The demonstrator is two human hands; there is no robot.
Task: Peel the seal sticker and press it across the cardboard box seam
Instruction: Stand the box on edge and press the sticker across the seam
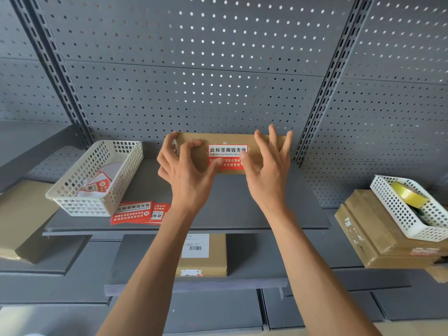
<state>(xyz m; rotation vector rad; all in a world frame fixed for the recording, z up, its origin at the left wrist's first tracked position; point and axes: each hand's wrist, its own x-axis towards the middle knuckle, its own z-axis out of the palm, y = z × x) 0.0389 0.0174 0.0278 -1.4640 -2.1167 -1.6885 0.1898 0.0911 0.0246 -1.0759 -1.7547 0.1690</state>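
We're facing a grey pegboard back wall (218, 69) with slotted uprights, and a grey shelf (218, 204) runs across in front of it. On that shelf, up against the wall, lies the cardboard box (194, 141), flat and brown, its long side toward us. The red-and-white seal sticker (228, 151) is stuck on the box top, roughly centred, with a thin seam line showing just to its right at mid-height; whether that line carries on under the sticker we can't tell. Left hand (184, 170): fingers curled, tips on the box's left end and top, thumb tip on the sticker's lower left corner. Right hand (269, 170): fingers spread wide and nearly straight over the box's right end, thumb pressing down on the sticker's right edge. Neither hand lifts anything. Left of the box stands a white perforated basket (97, 178) with sticker scraps and paper inside. Just in front of it lies a small fanned stack of spare stickers (138, 213), red side up. One shelf down, a labelled parcel (203, 255). Far right, stacked brown cartons (368, 238) carry a second white basket (409, 214) holding a yellow tape roll (407, 194).
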